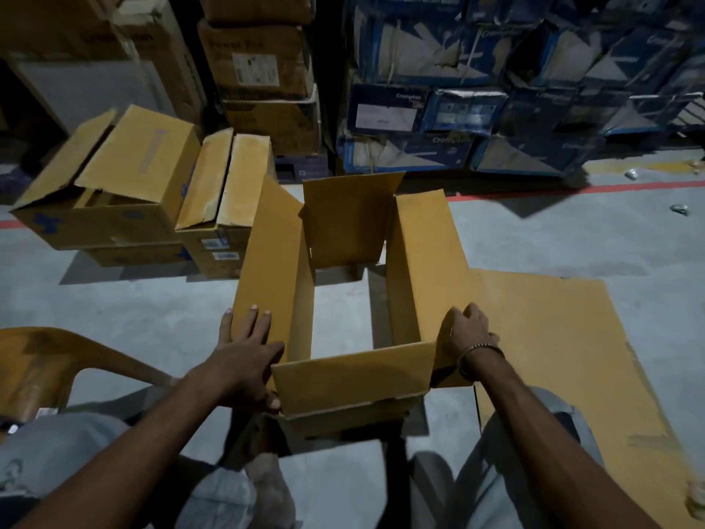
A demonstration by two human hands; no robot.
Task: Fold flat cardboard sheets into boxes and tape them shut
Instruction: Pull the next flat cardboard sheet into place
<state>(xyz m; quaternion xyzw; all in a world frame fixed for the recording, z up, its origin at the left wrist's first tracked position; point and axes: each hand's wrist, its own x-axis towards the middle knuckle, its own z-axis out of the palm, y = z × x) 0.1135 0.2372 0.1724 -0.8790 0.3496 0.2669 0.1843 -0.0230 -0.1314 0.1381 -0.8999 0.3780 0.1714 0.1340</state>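
Cardboard, a tan open-ended box sleeve (345,284) squared up over the knees, has the left hand (248,357) flat-fingered on its nine-o'clock flap and the right hand (467,334) curled gripping its three-o'clock flap, so folding flaps inward likely comes next, before taping.

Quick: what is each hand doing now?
Left hand: open, fingers flat on the box left flap.
Right hand: fingers curled, gripping the right flap.

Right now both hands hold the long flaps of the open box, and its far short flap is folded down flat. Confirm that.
Not quite. The head view shows the far short flap standing up, not folded down. The left hand and right hand do hold the long flaps of the open box.
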